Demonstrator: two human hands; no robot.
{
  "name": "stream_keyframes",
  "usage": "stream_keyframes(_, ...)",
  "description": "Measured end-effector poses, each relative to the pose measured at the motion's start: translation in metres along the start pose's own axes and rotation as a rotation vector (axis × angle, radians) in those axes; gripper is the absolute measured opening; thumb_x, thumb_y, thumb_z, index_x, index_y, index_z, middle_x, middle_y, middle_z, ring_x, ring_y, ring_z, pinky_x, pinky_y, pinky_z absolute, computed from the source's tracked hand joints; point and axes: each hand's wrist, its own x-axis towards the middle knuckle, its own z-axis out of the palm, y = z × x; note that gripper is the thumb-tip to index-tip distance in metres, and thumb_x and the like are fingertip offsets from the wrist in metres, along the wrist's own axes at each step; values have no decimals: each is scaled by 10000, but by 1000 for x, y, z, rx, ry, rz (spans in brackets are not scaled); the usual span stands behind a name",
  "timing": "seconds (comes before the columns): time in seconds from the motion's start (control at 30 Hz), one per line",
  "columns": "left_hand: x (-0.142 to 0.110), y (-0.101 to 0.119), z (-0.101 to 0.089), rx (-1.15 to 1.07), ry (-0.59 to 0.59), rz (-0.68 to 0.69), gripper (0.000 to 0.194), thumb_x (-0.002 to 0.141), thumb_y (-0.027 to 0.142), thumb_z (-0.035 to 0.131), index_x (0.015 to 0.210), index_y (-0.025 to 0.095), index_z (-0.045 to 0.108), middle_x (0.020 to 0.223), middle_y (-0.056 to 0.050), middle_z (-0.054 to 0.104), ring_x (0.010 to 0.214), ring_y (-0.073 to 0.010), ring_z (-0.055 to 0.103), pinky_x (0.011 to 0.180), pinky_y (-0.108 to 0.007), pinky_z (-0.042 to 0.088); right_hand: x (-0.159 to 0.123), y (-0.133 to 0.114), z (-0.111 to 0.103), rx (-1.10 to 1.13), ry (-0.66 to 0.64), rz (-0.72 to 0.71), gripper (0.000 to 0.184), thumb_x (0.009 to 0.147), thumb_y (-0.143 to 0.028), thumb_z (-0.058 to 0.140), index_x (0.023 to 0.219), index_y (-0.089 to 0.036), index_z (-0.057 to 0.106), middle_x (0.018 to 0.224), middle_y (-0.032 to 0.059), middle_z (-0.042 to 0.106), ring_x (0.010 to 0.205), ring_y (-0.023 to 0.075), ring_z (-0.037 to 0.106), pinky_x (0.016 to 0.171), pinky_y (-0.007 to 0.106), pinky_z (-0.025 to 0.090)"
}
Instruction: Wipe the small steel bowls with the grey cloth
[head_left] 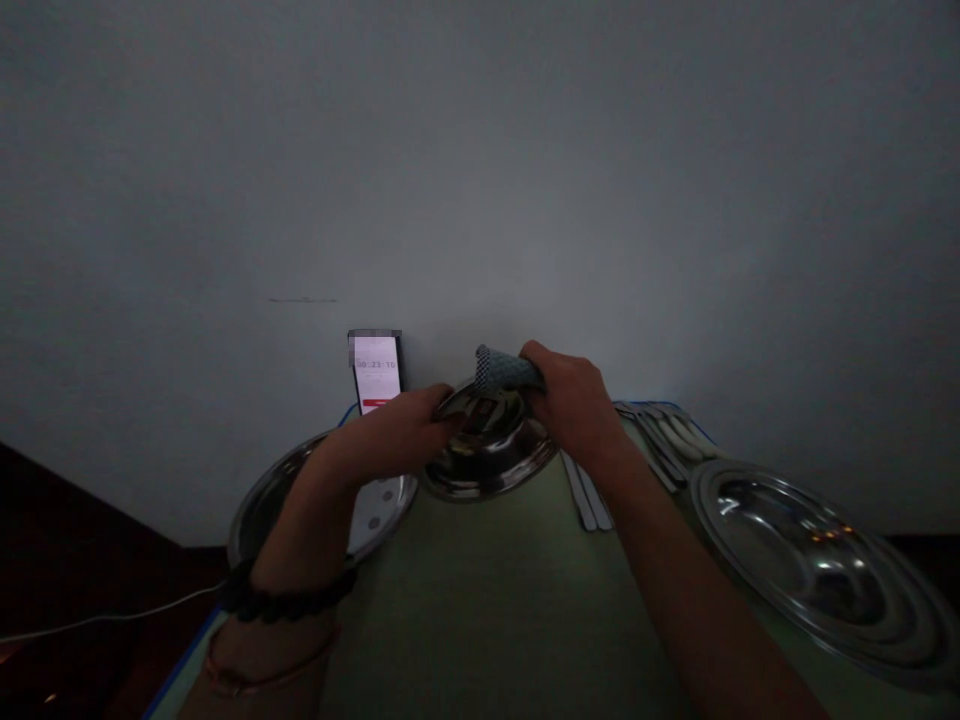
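A shiny metal bowl (487, 472) is held tilted above the table, its curved outer side towards me. My left hand (409, 425) grips its left rim, fingers closed. On the right, my right hand (574, 400) is closed around a grey patterned cloth (502, 370), which lies against the bowl's upper edge. The right fingertips are partly hidden behind the cloth and bowl.
A phone (377, 370) showing a timer leans on the wall behind a metal basin (251, 510) at left. Several pieces of cutlery (589, 495) lie at right, near stacked metal plates (795, 560). The green table (480, 600) meets the wall. A white cable (112, 618) runs at left.
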Motion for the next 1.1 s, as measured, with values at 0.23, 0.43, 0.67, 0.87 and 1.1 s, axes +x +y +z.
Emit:
stream_keyframes(0.23, 2, 5, -1, -119, -7, 172, 482, 816, 240, 521, 1298, 229, 529, 1261, -80, 630, 1145, -254, 577, 985, -414, 448, 2, 17, 11, 120, 247, 76, 118, 776, -292, 621, 755, -216, 534, 656, 1, 604, 613, 161, 548, 583, 281, 353)
stream_keyframes(0.43, 12, -7, 7, -532, 312, 81, 458, 777, 284, 619, 1226, 204, 582, 1083, -76, 697, 994, -266, 645, 788, -375, 545, 1, 23, 30, 341, 307, 410, 314, 823, -469, 550, 907, -170, 599, 839, 102, 688, 777, 243, 622, 634, 320, 423)
stream_keyframes(0.67, 5, 0, 2, -626, 179, -40, 563, 729, 379, 713, 1234, 208, 533, 1138, -106, 676, 939, -264, 665, 653, -321, 560, 0, 41, 26, 318, 112, 428, 324, 784, -407, 605, 925, -119, 654, 916, 156, 714, 806, 263, 647, 674, 340, 445)
stream_keyframes(0.87, -10, 9, -12, -197, -134, -82, 647, 806, 496, 595, 1393, 292, 415, 1232, -82, 648, 1029, -269, 645, 798, -368, 535, 0, 38, -1, 150, -30, 125, 130, 790, -311, 631, 812, -184, 638, 714, 44, 664, 641, 180, 576, 609, 296, 376)
stream_keyframes(1.1, -6, 9, -8, -87, -153, 42, 399, 838, 350, 512, 1216, 247, 587, 1210, -63, 668, 1098, -250, 608, 935, -374, 469, 2, 15, -13, 223, 18, -93, 139, 810, -279, 638, 909, -206, 574, 902, 48, 616, 839, 188, 581, 755, 329, 456)
